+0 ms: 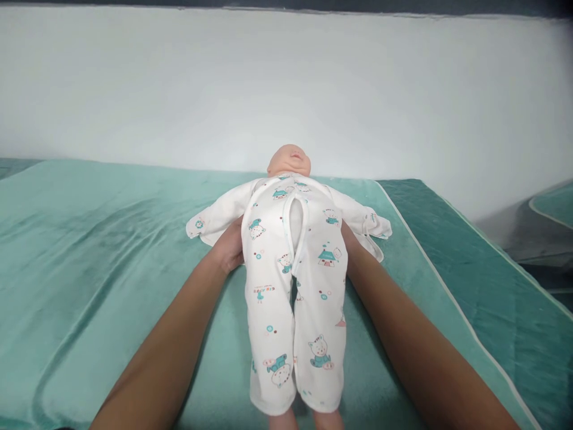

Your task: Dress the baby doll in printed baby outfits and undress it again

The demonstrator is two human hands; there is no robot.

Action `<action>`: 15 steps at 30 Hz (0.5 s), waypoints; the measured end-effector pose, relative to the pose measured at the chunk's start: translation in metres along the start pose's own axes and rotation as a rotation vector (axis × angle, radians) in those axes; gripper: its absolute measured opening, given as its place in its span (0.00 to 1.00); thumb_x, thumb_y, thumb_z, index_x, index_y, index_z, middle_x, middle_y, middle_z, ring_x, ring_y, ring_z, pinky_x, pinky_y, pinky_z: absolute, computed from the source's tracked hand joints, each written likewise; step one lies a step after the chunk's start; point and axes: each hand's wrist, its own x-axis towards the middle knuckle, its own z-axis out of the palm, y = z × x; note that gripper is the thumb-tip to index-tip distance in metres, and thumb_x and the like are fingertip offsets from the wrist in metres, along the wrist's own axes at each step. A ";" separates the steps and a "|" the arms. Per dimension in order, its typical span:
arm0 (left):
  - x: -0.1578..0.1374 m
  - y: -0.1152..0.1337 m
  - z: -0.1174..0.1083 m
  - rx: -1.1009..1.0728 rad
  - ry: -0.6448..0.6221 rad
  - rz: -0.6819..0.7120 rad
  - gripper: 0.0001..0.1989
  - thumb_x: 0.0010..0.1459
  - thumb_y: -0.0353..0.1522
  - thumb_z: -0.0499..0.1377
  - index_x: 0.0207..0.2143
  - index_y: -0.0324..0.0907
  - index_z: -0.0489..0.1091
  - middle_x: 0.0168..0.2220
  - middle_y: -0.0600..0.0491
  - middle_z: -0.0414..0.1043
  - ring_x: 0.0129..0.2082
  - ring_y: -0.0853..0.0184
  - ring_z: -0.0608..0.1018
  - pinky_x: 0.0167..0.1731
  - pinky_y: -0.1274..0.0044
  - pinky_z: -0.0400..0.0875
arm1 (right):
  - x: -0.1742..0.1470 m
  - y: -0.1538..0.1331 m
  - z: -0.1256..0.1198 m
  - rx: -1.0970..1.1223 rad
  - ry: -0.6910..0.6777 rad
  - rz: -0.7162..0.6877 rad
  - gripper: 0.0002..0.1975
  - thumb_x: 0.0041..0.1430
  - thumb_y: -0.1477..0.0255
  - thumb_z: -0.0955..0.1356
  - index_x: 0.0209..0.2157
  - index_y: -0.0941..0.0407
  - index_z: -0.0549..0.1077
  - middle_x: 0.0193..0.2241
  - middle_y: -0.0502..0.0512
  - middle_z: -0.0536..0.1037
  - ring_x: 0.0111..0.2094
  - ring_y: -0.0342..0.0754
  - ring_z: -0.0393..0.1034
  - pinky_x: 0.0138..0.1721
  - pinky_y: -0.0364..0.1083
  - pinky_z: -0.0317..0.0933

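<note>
A baby doll (pixel 290 160) lies on its back, its head away from me. It wears a white long-sleeved top (pixel 228 206) and white open-crotch trousers (pixel 320 304) printed with teal cartoon animals and houses. Its bare feet poke out at the bottom edge of the view. My left hand (pixel 231 246) is against the trousers at the doll's hip, its fingers hidden beneath the cloth and body. On the opposite hip, my right hand (pixel 350 237) is tucked behind the trousers, and almost all of it is hidden. I cannot tell whether either hand grips the cloth.
A light green velvety cover (pixel 111 286) with some creases lies under the doll. Along the right runs a darker green cloth (pixel 483 263) with a pale edge. A white wall (pixel 286 77) rises behind. Another green-topped surface (pixel 557 203) shows at the far right.
</note>
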 end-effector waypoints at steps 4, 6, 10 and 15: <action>-0.004 0.001 0.002 0.047 0.050 -0.021 0.14 0.48 0.35 0.64 0.38 0.40 0.78 0.33 0.49 0.80 0.35 0.59 0.79 0.32 0.73 0.75 | 0.000 -0.002 0.001 0.038 -0.063 0.016 0.14 0.45 0.57 0.70 0.25 0.53 0.69 0.24 0.50 0.70 0.29 0.48 0.63 0.32 0.48 0.62; -0.006 0.002 0.003 0.073 0.060 -0.014 0.14 0.46 0.36 0.65 0.37 0.41 0.77 0.32 0.49 0.79 0.35 0.59 0.78 0.32 0.73 0.74 | 0.002 0.001 -0.001 -0.020 -0.069 -0.079 0.13 0.45 0.58 0.71 0.27 0.52 0.70 0.27 0.51 0.73 0.33 0.50 0.65 0.36 0.49 0.63; -0.008 0.003 0.005 0.093 0.053 0.025 0.15 0.44 0.36 0.66 0.36 0.41 0.77 0.33 0.50 0.79 0.35 0.58 0.78 0.32 0.72 0.73 | 0.010 0.014 -0.008 -0.122 -0.040 -0.219 0.10 0.46 0.62 0.70 0.25 0.52 0.68 0.29 0.52 0.72 0.35 0.52 0.64 0.39 0.51 0.61; -0.005 -0.002 0.001 0.099 0.068 0.006 0.14 0.46 0.37 0.66 0.36 0.41 0.76 0.31 0.50 0.78 0.32 0.59 0.78 0.30 0.73 0.72 | 0.016 0.025 -0.014 -0.183 0.094 -0.221 0.11 0.45 0.65 0.70 0.21 0.51 0.62 0.24 0.52 0.70 0.37 0.54 0.62 0.37 0.51 0.58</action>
